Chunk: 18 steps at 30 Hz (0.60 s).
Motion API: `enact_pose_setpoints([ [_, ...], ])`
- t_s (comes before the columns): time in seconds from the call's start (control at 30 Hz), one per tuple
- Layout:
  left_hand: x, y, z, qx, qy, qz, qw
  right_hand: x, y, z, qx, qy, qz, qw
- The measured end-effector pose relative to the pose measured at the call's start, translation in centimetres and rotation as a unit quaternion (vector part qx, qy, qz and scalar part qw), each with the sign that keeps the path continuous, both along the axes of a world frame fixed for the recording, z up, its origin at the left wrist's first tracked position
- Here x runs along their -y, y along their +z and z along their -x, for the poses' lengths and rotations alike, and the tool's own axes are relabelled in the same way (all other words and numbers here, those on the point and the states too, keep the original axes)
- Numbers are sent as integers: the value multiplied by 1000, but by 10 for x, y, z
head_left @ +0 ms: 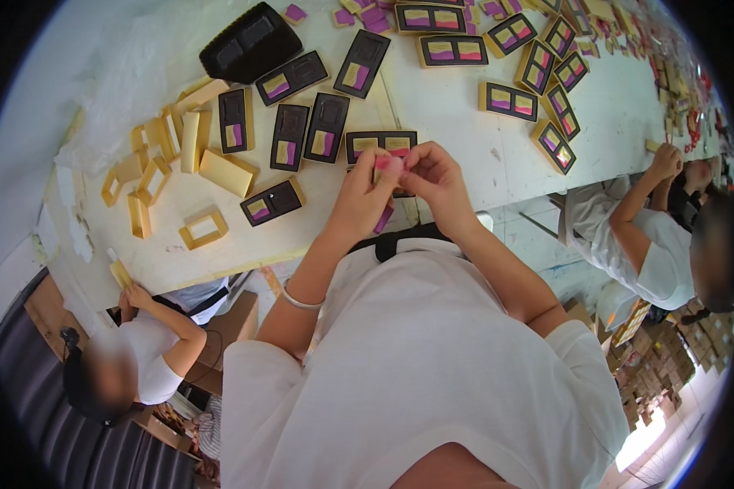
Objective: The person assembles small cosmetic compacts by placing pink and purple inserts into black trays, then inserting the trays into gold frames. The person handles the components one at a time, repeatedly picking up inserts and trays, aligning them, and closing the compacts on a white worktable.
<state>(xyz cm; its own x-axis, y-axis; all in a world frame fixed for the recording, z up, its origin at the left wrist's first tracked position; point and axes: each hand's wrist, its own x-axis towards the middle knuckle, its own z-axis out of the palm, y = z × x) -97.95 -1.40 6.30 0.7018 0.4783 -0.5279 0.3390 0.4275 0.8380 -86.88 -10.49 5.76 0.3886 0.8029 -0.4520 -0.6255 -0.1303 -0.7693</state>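
I'm in close now, fingertips drawn together, a narrow pinch on both sides: my left hand (pixel 360 192) has a small, shiny pink piece (pixel 390 165) between thumb and fingers, and my right hand (pixel 435 176) nips at its other edge. It's up in the air in front of me, over the near edge of the long white table (pixel 457 163). A small purple packet (pixel 384 219) shows just below my left hand; whether I'm gripping that too, I can't tell. Right behind my fingers sits a black two-slot tray in a gold cardboard box (pixel 381 144), purple on one side, pink on the other, partly covered by my hands. I'd call this the handling step, readying one pink piece for a slot. And look left: a black tray with one purple packet (pixel 327 128) stands among several like it, each with a bare slot, while the filled two-slot boxes (pixel 508 100) spread out to the right. So the next move, as I judge it, calls for keeping this pinch light, squaring the piece up, and lowering it flat into a bare slot without bending a corner or nudging the packet beside it.
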Motion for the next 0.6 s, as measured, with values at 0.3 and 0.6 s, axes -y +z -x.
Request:
enact_pose_setpoints([
  [0.3,-26,-36,52,63,-242,430,868,44,5,4,373,288,-115,875],
  [0.6,-27,-46,69,-128,-65,234,962,46,-35,-8,604,226,-39,763],
])
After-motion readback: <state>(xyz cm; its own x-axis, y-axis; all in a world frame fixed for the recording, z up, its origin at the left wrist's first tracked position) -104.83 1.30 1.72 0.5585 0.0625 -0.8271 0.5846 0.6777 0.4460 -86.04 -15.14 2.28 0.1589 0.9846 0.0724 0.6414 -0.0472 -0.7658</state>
